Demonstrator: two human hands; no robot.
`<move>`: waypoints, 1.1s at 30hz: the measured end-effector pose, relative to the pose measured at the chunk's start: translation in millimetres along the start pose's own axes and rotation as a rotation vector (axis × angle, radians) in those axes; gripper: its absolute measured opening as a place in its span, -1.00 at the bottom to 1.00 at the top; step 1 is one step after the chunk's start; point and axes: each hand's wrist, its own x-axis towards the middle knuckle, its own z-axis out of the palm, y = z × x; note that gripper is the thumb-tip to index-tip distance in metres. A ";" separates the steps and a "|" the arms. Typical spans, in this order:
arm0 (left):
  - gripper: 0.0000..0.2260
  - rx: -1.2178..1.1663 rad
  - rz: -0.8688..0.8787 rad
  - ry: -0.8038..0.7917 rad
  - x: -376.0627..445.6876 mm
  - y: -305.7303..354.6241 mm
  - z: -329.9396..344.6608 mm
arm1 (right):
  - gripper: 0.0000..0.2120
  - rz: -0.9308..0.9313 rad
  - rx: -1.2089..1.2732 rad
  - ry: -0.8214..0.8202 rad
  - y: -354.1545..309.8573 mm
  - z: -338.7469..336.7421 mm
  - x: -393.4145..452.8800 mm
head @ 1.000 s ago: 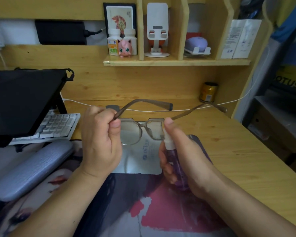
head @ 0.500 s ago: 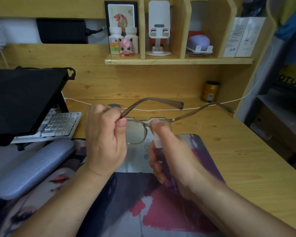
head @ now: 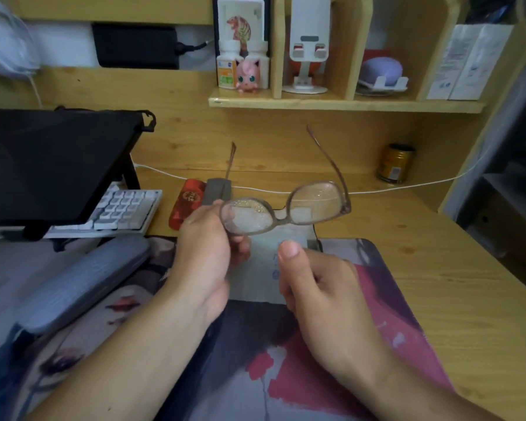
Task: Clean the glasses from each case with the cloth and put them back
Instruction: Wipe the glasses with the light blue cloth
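Observation:
My left hand [head: 204,253] grips the grey-framed glasses [head: 281,220] by the rim of their left lens and holds them above the desk. The lenses face me and are speckled with droplets, and both temples point up and away. Just below the glasses, my right hand [head: 319,290] is curled with the thumb raised; the spray bottle inside it is hidden by the fingers. A pale cleaning cloth [head: 263,284] lies flat on the desk mat [head: 362,344] between my hands. A long grey glasses case [head: 82,278] lies to the left.
A red case [head: 186,205] and a small grey case [head: 217,189] lie behind my left hand. A black screen [head: 52,165] and a keyboard [head: 125,208] fill the left side. At the back right stands a gold can [head: 395,164], with a white cable running past it.
My left hand has turned the glasses so the wet lenses face me and the temples point up. My right hand has dropped lower and away from the lenses.

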 end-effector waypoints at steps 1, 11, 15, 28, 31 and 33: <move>-0.85 0.005 -0.031 -0.034 -1.4 -1.6 0.0 | -0.19 -0.014 -0.022 0.030 -1.3 1.6 0.9; -0.67 0.037 -0.060 -0.052 -10.5 -9.7 6.5 | -0.23 0.057 -0.089 0.070 -0.3 9.3 6.2; -0.75 0.053 -0.001 -0.011 -11.9 -9.7 8.2 | -0.29 0.045 -0.118 0.068 -1.0 11.5 1.9; -0.77 -0.049 -0.046 0.082 0.1 -6.3 2.8 | -0.12 0.111 0.004 0.210 9.4 -33.0 14.4; -0.77 -0.058 -0.047 0.083 0.9 -7.2 2.9 | -0.12 0.121 0.037 0.197 9.1 -34.4 15.3; -0.78 -0.051 -0.038 0.083 2.0 -8.4 2.4 | -0.15 0.127 0.077 0.190 10.3 -34.0 15.5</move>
